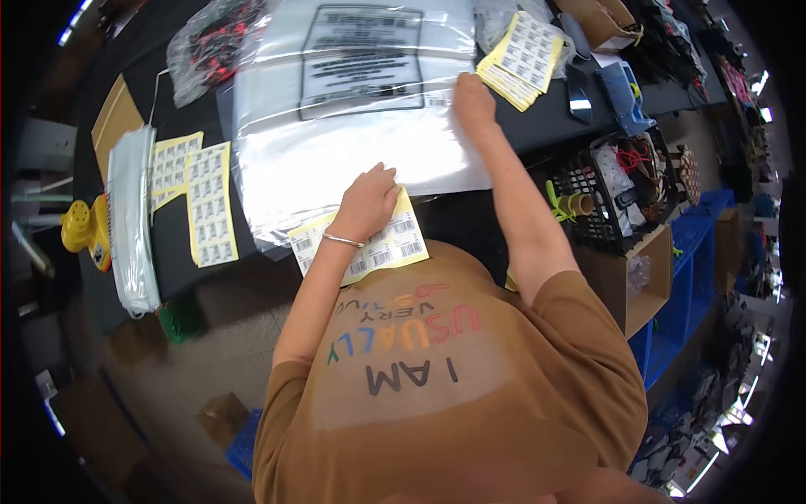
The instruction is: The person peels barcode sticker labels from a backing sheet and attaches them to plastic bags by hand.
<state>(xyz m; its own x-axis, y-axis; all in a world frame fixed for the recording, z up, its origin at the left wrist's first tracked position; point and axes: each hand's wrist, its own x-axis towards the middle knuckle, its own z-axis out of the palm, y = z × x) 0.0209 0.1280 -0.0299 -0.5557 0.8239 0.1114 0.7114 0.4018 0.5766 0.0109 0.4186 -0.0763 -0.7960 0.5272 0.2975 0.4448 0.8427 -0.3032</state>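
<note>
A stack of clear plastic bags [361, 147] with a printed warning box lies flat on the black table. My left hand [369, 202] rests over the near edge of the stack, its fingers curled on a yellow-backed sheet of barcode labels [409, 245]. That sheet overlaps the bags and reaches toward my shirt. My right hand [475, 102] is closed at the right edge of the top bag, its fingertips partly hidden. A small barcode label [437, 100] sits on the bag just left of that hand.
More label sheets lie at left [211, 206] and in a pile at upper right [525, 59]. A wrapped white bundle [133, 218] and a yellow object [80, 227] stand at far left. A black basket [579, 181] of odds and ends is at right, near a blue tape dispenser [623, 92].
</note>
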